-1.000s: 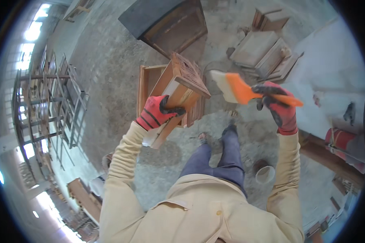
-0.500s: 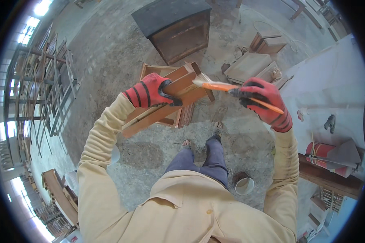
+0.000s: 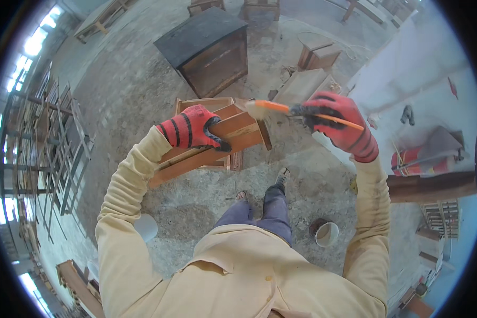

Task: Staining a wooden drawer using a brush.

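Observation:
My left hand (image 3: 193,127), in a red glove with dark stripes, is closed round the side of a narrow brown wooden drawer (image 3: 244,140). The drawer is held tilted in front of me, its near end lower left. My right hand (image 3: 339,122), gloved alike, grips a paintbrush (image 3: 273,105) with an orange handle. Its pale, blurred bristles are at the drawer's far right end; whether they touch the wood I cannot tell. Beneath the drawer is another wooden frame (image 3: 204,102), partly hidden by it.
A dark-topped cabinet (image 3: 201,45) stands on the floor ahead. Wooden pieces (image 3: 305,82) lie at its right. A bucket (image 3: 326,233) sits right of my legs, a white container (image 3: 146,228) to their left. Metal racks (image 3: 63,143) stand at left, a red drum (image 3: 421,159) at right.
The view has shifted, so the cabinet appears farther left and more floor shows beyond it. The brush has moved slightly left and lies a little flatter. Both hands keep their hold.

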`<state>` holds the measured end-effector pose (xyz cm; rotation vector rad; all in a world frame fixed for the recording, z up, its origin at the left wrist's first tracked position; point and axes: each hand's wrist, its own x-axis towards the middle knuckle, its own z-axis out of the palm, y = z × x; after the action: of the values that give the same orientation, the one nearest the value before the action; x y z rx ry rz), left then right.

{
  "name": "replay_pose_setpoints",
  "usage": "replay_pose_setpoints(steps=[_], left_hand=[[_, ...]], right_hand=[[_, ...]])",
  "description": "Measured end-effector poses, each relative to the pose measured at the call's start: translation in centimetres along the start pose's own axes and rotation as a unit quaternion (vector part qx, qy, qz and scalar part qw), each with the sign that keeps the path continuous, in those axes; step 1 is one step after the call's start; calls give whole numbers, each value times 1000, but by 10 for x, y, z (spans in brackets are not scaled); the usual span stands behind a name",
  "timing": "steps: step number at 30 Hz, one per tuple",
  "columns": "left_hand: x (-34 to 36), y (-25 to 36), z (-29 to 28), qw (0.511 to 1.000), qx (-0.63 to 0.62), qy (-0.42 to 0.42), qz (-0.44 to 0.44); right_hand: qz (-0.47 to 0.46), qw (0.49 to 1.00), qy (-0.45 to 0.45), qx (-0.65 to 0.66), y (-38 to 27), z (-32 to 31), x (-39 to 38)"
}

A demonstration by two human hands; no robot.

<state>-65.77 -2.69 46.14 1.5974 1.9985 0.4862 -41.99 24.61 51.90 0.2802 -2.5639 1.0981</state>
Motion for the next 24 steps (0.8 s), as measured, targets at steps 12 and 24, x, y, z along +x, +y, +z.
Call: replay_pose_setpoints(steps=[12,24], left_hand=[[-7,20,9,953,-211,99,-194],[-41,41,61,847,-73,424,-311]], right_hand=[[86,991,83,56,-18,19,-124],[227,628,441,600,-3,105,-235]])
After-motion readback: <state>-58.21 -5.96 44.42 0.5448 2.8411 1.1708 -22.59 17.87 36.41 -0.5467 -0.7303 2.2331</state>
